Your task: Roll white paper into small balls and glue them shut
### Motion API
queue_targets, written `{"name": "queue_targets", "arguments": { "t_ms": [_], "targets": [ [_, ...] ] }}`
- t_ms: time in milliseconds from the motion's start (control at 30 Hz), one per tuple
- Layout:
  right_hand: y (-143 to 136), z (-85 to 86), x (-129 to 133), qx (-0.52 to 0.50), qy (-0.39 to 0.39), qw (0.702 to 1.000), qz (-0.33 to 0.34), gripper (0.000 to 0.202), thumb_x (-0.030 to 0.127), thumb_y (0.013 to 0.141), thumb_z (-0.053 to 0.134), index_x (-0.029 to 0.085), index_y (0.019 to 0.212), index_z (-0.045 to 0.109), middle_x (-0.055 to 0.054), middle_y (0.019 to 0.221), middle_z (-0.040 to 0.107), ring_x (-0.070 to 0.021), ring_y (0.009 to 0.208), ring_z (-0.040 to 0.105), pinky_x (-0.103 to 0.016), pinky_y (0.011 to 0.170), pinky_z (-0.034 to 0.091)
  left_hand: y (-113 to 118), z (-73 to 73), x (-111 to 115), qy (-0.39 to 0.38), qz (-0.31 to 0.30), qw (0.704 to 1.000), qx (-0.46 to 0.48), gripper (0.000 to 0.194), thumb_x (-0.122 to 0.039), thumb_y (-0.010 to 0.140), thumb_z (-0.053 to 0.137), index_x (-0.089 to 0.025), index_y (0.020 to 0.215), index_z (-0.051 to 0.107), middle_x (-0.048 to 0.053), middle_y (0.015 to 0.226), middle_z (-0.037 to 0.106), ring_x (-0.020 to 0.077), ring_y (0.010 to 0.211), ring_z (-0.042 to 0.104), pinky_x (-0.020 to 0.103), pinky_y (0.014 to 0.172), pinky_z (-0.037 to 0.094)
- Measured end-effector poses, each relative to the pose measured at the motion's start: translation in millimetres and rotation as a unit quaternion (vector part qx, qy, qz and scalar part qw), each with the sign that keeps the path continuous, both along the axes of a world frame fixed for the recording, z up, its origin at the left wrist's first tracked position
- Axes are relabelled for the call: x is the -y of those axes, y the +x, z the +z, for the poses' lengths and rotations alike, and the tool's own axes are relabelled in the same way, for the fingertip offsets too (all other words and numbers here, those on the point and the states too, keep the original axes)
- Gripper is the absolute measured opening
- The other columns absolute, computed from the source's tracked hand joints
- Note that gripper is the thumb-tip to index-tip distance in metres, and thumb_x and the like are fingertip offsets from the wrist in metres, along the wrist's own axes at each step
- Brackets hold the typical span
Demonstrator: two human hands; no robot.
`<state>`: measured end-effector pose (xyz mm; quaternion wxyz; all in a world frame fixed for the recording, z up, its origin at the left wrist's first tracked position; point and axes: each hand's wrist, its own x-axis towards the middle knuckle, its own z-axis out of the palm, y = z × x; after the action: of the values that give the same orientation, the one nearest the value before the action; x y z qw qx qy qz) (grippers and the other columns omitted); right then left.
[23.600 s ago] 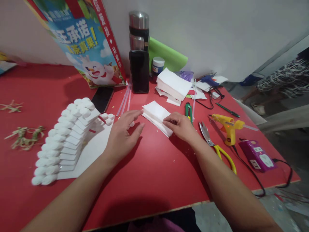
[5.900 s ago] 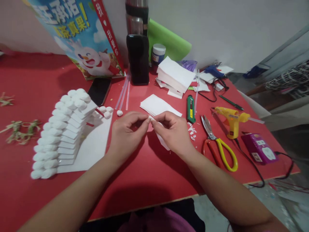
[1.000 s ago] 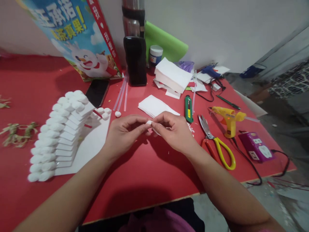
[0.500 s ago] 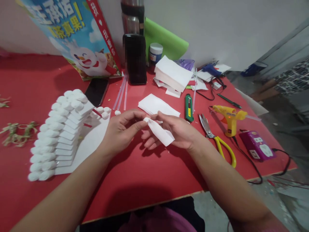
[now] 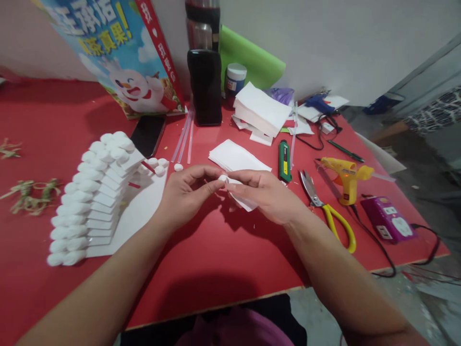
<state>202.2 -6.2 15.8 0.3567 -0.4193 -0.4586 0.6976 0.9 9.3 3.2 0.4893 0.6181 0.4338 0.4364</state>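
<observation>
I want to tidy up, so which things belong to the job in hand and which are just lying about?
Probably in the job: held paper strip, nearer paper stack, white-puffed model.
Probably lying about: flat phone, green pen, metal flask.

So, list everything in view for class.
held paper: 1, white, centre
paper stacks: 2, white, beyond hands
model: 1, white, left
loose ball: 1, white, left
bag: 1, multicoloured, back left
phones: 2, black, back
flask: 1, silver, back
jar: 1, white lid, back
sheet: 1, green, back
sticks: several, translucent, back
knife: 1, green, middle
cutters: 1, yellow handle, right
glue gun: 1, yellow, right
corded tool: 1, blue, back
socket box: 1, purple, right
pen: 1, green, right
straw clusters: 2, tan, left
table: 1, red, underneath
bystander: 1, patterned clothing, right
left hand, right hand: 1 each, bare, centre
</observation>
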Motion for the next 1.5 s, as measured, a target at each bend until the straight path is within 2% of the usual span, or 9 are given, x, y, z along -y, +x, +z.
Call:
{"name": "queue_targets", "arguments": {
  "t_ms": [167, 333, 567, 700, 867, 967, 1167, 1300, 1500],
  "targets": [
    [-5.8, 2.0, 6.3, 0.216, 0.172, 0.957, -0.087, 0.024, 0.038, 0.093, 0.073, 0.018, 0.081, 0.071, 0.002, 0.062, 0.064, -0.0116, 0.058, 0.055, -0.025, 0.056, 0.040, 1.2, -0.5, 1.0, -0.022, 0.031, 0.999, 0.000, 0.018, -0.036, 0.083, 0.085, -0.020, 0.089, 0.079, 0.004, 0.085, 0.078, 0.0196, 0.081, 0.070, 0.031, 0.078, 0.056],
    [-12.6, -4.5, 13.8, 0.346, 0.358, 0.856, -0.143, 0.018, 0.030, 0.097, 0.066, 0.019, 0.084, 0.072, 0.000, 0.069, 0.068, -0.0128, 0.061, 0.053, -0.028, 0.059, 0.037, 7.3, 0.1, 6.7, -0.027, 0.069, 0.997, 0.003, 0.014, -0.032, 0.081, 0.086, -0.022, 0.086, 0.079, 0.003, 0.086, 0.079, 0.0201, 0.082, 0.071, 0.031, 0.075, 0.057],
    [-3.2, -8.7, 10.9, 0.343, 0.491, 0.798, -0.064, 0.023, 0.027, 0.106, 0.054, 0.021, 0.094, 0.073, -0.003, 0.082, 0.075, -0.0167, 0.074, 0.066, -0.030, 0.070, 0.045, 5.4, 3.3, 8.1, -0.076, 0.084, 0.993, 0.032, 0.020, -0.032, 0.071, 0.094, -0.020, 0.079, 0.080, 0.002, 0.078, 0.078, 0.0165, 0.066, 0.068, 0.028, 0.062, 0.055],
    [1.6, -7.5, 8.4, 0.342, 0.500, 0.794, -0.049, 0.028, 0.032, 0.109, 0.053, 0.021, 0.092, 0.072, -0.003, 0.078, 0.073, -0.0159, 0.070, 0.064, -0.029, 0.067, 0.045, 0.8, 4.8, 3.4, -0.075, 0.053, 0.995, 0.028, 0.022, -0.032, 0.067, 0.096, -0.019, 0.076, 0.081, 0.005, 0.078, 0.080, 0.0193, 0.072, 0.073, 0.029, 0.067, 0.059],
    [5.1, -2.2, 6.4, 0.306, 0.496, 0.813, -0.007, 0.026, 0.030, 0.109, 0.055, 0.021, 0.093, 0.073, -0.002, 0.080, 0.073, -0.0145, 0.070, 0.065, -0.028, 0.068, 0.046, 0.9, 3.7, 2.5, -0.097, 0.009, 0.994, 0.054, 0.029, -0.025, 0.061, 0.099, -0.018, 0.068, 0.072, 0.001, 0.070, 0.075, 0.0161, 0.064, 0.071, 0.026, 0.061, 0.058],
    [6.4, 0.9, 5.8, 0.294, 0.490, 0.820, 0.006, 0.026, 0.030, 0.109, 0.054, 0.021, 0.092, 0.073, -0.003, 0.083, 0.076, -0.0154, 0.074, 0.068, -0.028, 0.071, 0.049, 2.8, 4.7, 4.1, -0.094, -0.006, 0.994, 0.053, 0.025, -0.022, 0.063, 0.097, -0.019, 0.076, 0.076, 0.001, 0.071, 0.076, 0.0165, 0.064, 0.071, 0.027, 0.061, 0.059],
    [2.4, -1.0, 6.3, 0.299, 0.469, 0.830, -0.048, 0.025, 0.031, 0.108, 0.056, 0.022, 0.094, 0.074, -0.003, 0.089, 0.080, -0.0178, 0.081, 0.072, -0.031, 0.076, 0.052, 6.0, 6.9, 8.1, -0.041, 0.003, 0.999, 0.004, 0.016, -0.031, 0.075, 0.092, -0.022, 0.087, 0.087, 0.007, 0.090, 0.084, 0.0234, 0.082, 0.076, 0.035, 0.076, 0.062],
    [-0.2, -3.2, 6.0, 0.304, 0.438, 0.842, -0.082, 0.029, 0.036, 0.107, 0.057, 0.022, 0.088, 0.073, -0.003, 0.083, 0.078, -0.0176, 0.077, 0.070, -0.031, 0.074, 0.051, 9.7, 1.8, 10.6, -0.045, 0.001, 0.999, 0.026, 0.019, -0.034, 0.087, 0.082, -0.025, 0.103, 0.087, 0.005, 0.099, 0.085, 0.0226, 0.087, 0.077, 0.036, 0.084, 0.062],
    [-4.5, -5.7, 8.5, 0.328, 0.415, 0.841, -0.110, 0.030, 0.039, 0.104, 0.060, 0.020, 0.087, 0.075, -0.003, 0.075, 0.074, -0.0163, 0.068, 0.064, -0.031, 0.068, 0.046, 11.8, -2.6, 10.4, 0.031, 0.021, 0.999, -0.019, 0.012, -0.027, 0.092, 0.075, -0.028, 0.096, 0.086, 0.001, 0.095, 0.084, 0.0222, 0.090, 0.076, 0.034, 0.087, 0.060]
  ]
}}
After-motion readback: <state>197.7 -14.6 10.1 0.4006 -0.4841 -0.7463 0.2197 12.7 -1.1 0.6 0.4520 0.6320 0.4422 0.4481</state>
